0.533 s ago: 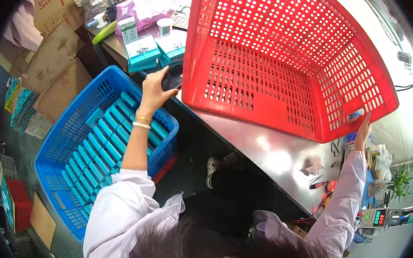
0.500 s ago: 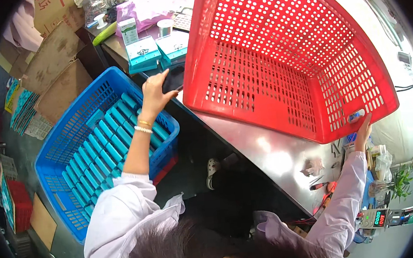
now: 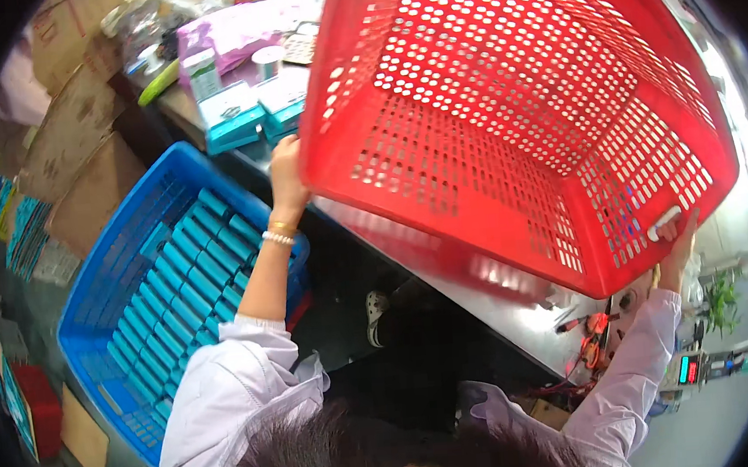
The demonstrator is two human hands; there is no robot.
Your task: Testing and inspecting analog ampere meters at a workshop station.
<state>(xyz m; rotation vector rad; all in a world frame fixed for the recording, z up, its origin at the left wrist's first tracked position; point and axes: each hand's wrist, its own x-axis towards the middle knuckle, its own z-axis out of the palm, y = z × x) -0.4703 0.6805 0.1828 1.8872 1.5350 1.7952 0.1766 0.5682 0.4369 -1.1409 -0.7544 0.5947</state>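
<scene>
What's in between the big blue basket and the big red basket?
In the head view, the person's left hand and forearm lie between the blue basket and the red basket, the hand gripping the red one's edge.

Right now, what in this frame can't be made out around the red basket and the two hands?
Head view only:
- Left hand: fingers hidden behind the red basket wall.
- Right hand: mostly behind the basket corner; grip unclear.
- Table: largely covered by the basket.
- Blue basket: partly hidden by the left arm; far corner dark at the rim.
</scene>
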